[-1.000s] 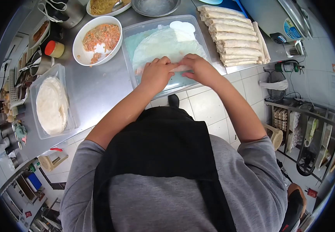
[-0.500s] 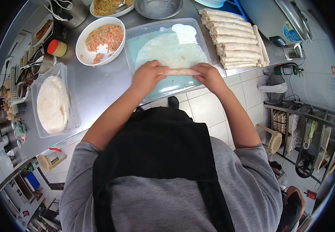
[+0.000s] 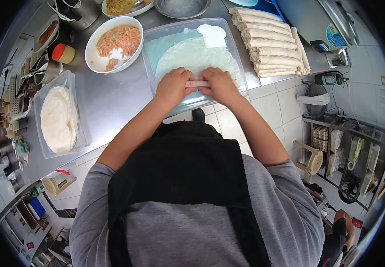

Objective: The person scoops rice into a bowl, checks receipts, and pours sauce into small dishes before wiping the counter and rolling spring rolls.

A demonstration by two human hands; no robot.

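Note:
A round, thin wrapper point(image 3: 188, 55) lies on the clear plastic lid point(image 3: 151, 73) in front of me, its near edge folded into a spring roll point(image 3: 196, 83) with filling inside. My left hand point(image 3: 174, 85) is closed over the roll's left part. Over its right part, my right hand point(image 3: 218, 84) is closed too, with a short stretch of roll showing between the hands. A white plastic scraper point(image 3: 213, 36) rests at the lid's far right corner. Up and to the left stands a white bowl point(image 3: 91, 58) of orange-pink filling point(image 3: 120, 41).
Finished rolls point(image 3: 272, 44) are stacked at the right on the steel counter point(image 3: 108, 102). At the left sits a plastic box point(image 3: 79, 98) of stacked wrappers point(image 3: 59, 118). A metal basin point(image 3: 181, 6) and a red-lidded jar point(image 3: 63, 54) stand farther back. Tiled floor lies beyond the counter's near edge.
My right hand has moved left along the roll, closer to my left hand. The filling strip that showed between my hands is now mostly covered by them.

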